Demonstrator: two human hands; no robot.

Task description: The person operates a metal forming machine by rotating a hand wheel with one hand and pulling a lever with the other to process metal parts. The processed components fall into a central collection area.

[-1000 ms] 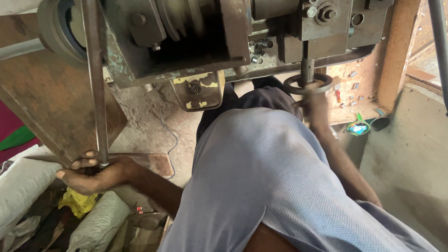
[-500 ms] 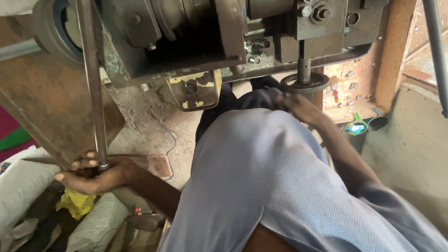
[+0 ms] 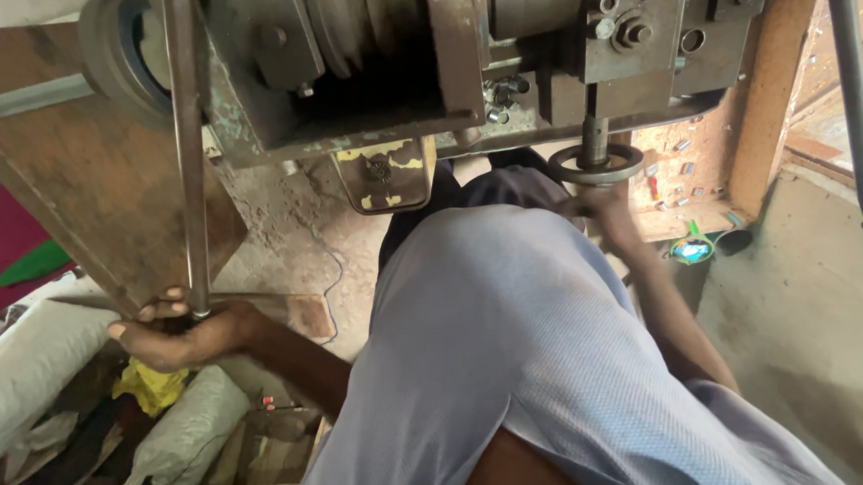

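A heavy, rusty metal machine (image 3: 390, 69) fills the top of the view. My left hand (image 3: 175, 334) is closed around the lower end of a long steel lever rod (image 3: 184, 148) that runs up past the machine's left side. My right hand (image 3: 605, 208) reaches out past my light blue shirt (image 3: 504, 350) to a small round handwheel (image 3: 595, 164) on a vertical spindle under the machine. Its fingers hold the wheel's lower rim, and my shirt partly hides the hand.
A yellow-painted plate (image 3: 386, 174) hangs below the machine. Grey sacks (image 3: 25, 372) and a yellow rag (image 3: 149, 386) lie at the lower left. Small metal parts sit on a wooden ledge (image 3: 682, 175), with a green object (image 3: 691, 248) beside it. A second rod (image 3: 852, 114) slants at the right.
My right hand has slid from the side of the handwheel to its lower rim. My left hand stays on the rod, and the view has shifted slightly.
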